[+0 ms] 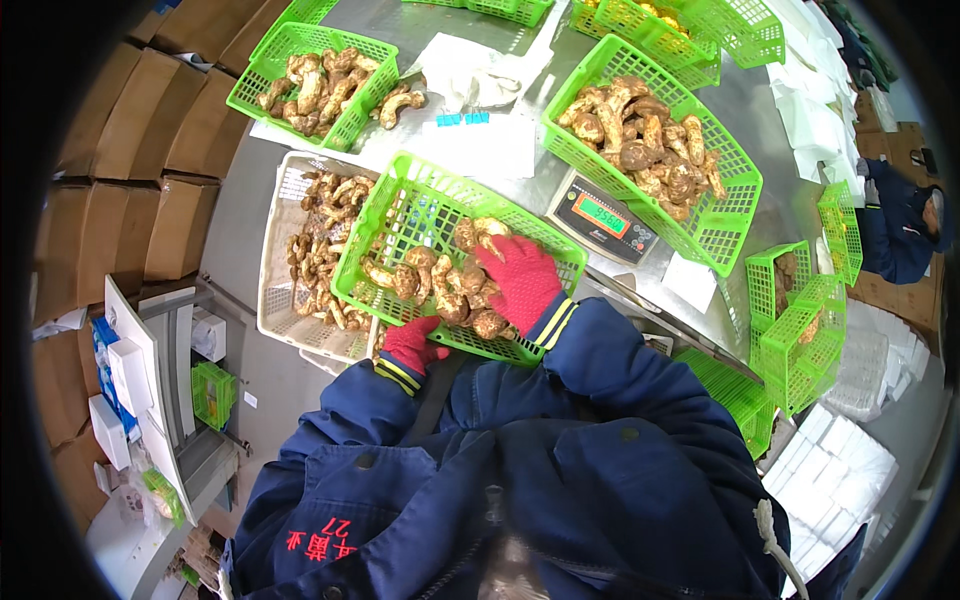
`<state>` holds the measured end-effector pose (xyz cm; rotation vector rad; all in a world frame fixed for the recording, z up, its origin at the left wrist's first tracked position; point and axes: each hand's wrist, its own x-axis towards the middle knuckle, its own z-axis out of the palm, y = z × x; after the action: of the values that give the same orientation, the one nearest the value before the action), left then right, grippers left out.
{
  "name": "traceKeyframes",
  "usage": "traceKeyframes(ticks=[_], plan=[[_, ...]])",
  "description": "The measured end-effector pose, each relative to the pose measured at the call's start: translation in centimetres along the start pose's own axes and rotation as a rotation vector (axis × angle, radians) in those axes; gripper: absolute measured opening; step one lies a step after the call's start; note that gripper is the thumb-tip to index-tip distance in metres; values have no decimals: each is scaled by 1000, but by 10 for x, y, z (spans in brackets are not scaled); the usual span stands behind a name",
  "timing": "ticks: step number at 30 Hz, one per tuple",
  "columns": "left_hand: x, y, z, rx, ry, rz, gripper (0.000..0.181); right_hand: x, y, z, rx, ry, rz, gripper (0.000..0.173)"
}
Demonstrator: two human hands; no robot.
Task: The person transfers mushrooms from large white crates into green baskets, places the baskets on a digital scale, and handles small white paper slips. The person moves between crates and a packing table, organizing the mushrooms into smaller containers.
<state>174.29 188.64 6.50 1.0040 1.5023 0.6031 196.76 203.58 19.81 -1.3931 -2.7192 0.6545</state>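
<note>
A green perforated plastic basket (375,294) is before me, with several brown-and-cream mushrooms, matsutake-like, gathered toward its near right side. My right hand (521,281), in a red knitted glove, reaches over the right rim and rests its fingers on the mushrooms (451,306); whether it grips one is hidden. At the near rim is my left hand (409,343), also red-gloved, its thumb over the edge and its fingers below. Under and left of the basket stands a whitish plastic crate (274,300) holding many smaller mushrooms (319,274).
A digital scale (604,217) stands on the metal table (517,22), partly beneath a fuller green basket (724,240) of mushrooms. Another mushroom basket (345,139) stands far left, near papers (480,146) with blue clips. Cardboard boxes (127,112) line the left; a co-worker (896,217) is at right.
</note>
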Motion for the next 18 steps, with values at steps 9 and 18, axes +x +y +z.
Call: traceKeyframes(ticks=[9, 18], plan=[[-15, 65, -9, 358, 5, 276, 45, 5, 6, -17, 710, 271, -217, 36], [9, -9, -1, -126, 51, 14, 26, -58, 180, -176, 132, 769, 484, 44]])
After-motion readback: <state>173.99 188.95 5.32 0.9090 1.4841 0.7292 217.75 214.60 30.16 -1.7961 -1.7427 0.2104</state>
